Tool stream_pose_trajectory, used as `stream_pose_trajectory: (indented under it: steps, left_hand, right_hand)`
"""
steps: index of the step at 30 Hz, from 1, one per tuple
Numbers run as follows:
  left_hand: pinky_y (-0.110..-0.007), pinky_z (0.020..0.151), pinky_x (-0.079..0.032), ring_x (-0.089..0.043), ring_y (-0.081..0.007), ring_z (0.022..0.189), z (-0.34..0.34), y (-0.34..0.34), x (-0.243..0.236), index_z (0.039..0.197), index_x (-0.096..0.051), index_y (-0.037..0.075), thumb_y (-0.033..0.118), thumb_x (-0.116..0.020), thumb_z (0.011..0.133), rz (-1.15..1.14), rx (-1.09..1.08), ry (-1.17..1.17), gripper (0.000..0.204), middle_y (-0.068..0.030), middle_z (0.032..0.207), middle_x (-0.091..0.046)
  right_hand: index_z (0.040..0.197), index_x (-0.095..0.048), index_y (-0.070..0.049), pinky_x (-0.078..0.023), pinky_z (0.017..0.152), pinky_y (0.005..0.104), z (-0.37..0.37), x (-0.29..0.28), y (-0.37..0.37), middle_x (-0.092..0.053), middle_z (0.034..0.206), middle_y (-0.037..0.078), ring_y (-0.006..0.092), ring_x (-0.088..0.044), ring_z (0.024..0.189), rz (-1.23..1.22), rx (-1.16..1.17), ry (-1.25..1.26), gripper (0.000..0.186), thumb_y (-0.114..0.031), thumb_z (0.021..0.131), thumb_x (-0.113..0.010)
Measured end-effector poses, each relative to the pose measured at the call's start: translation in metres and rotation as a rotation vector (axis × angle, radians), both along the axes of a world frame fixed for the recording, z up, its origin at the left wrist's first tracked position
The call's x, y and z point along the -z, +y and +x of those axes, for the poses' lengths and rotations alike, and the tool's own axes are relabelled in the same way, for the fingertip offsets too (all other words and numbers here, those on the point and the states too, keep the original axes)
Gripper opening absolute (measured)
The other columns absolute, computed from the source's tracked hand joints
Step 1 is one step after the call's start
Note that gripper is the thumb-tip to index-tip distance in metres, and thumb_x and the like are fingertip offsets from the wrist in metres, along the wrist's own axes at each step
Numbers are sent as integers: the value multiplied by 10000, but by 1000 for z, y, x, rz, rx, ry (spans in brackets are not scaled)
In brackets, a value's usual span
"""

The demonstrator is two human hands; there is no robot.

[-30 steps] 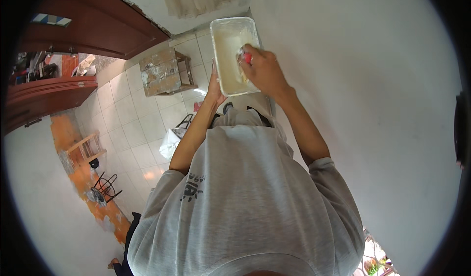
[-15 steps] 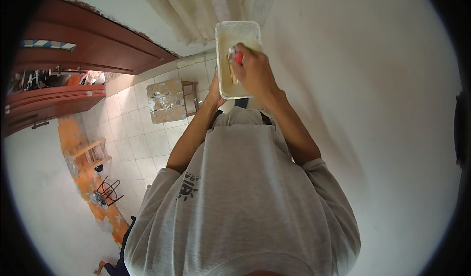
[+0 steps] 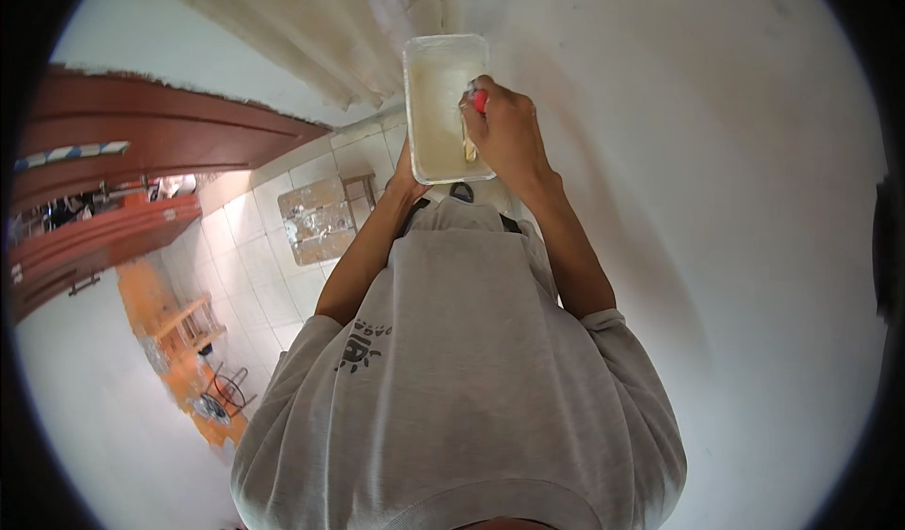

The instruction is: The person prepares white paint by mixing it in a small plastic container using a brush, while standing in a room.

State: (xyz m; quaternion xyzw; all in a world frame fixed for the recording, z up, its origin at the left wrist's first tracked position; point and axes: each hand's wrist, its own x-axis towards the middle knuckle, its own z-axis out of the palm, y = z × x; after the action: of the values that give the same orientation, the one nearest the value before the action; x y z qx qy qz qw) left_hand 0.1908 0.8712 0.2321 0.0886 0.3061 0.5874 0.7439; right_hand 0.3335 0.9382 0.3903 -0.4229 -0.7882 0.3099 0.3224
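A white rectangular tub (image 3: 410,106) with pale, creamy residue inside is held out in front of my chest. My left hand (image 3: 405,183) grips its near left side; most of the fingers are hidden behind and under it. Over the tub's right rim, my right hand (image 3: 511,134) is closed around a red-handled tool (image 3: 480,102). The tool's flat, yellowish end (image 3: 468,146) points down into the tub along its right inner side. Whether that end is a blade or bristles I cannot tell.
Close on my right rises a white wall (image 3: 716,200). A pale curtain (image 3: 311,30) hangs ahead. To the left are a paint-spattered wooden stool (image 3: 319,221) on tiled floor (image 3: 247,266), red doors (image 3: 179,129), another wooden stool (image 3: 189,327) and a black-legged metal stool (image 3: 222,398).
My right hand has moved the tool from the middle of the tub to its right side. The whole view has turned slightly, and the tub sits a little farther left in it.
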Motion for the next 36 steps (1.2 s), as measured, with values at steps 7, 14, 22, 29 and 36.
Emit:
stream_pose_trajectory:
  steps: [7, 14, 22, 29, 36]
  left_hand:
    - [-427, 1049, -543, -628, -248, 1238, -30, 39, 1, 1519, -426, 94, 468, -416, 1080, -65, 117, 2, 577, -101, 1421, -583]
    - [-413, 1045, -538, -616, -241, 1249, -80, 45, 4, 1544, -394, 113, 530, -376, 1078, 115, 267, 3, 626, -102, 1457, -553]
    - [-440, 1061, -529, -576, -246, 1306, -132, 50, 12, 1565, -364, 118, 537, -342, 1083, 109, 341, -184, 639, -105, 1506, -511]
    - [-461, 1044, -538, -590, -244, 1282, -153, 42, -14, 1557, -375, 121, 515, -328, 1093, 126, 369, -26, 611, -85, 1478, -531]
    - [-446, 1079, -516, -573, -254, 1301, -186, 36, -13, 1555, -375, 144, 482, -388, 1086, 240, 569, -140, 579, -96, 1471, -527]
  right_hand:
    - [992, -623, 20, -542, 687, 451, -35, 8, 4, -683, 857, 233, 419, -677, 742, 137, 90, 50, 143, -92, 909, -653]
    - [1022, -632, 33, -536, 723, 459, -68, -11, 9, -687, 899, 253, 439, -672, 811, 33, 316, 18, 171, -82, 900, -666]
    - [979, -630, 40, -544, 677, 476, -112, -11, -11, -666, 804, 250, 441, -681, 758, -61, 294, 70, 160, -103, 909, -641]
    - [984, -631, 68, -557, 636, 389, -163, 5, -14, -704, 798, 216, 346, -722, 680, 83, 431, -6, 173, -95, 932, -654]
    - [1001, -638, 33, -541, 651, 421, -162, 2, -39, -671, 761, 234, 408, -693, 710, -84, 523, 19, 156, -102, 925, -654]
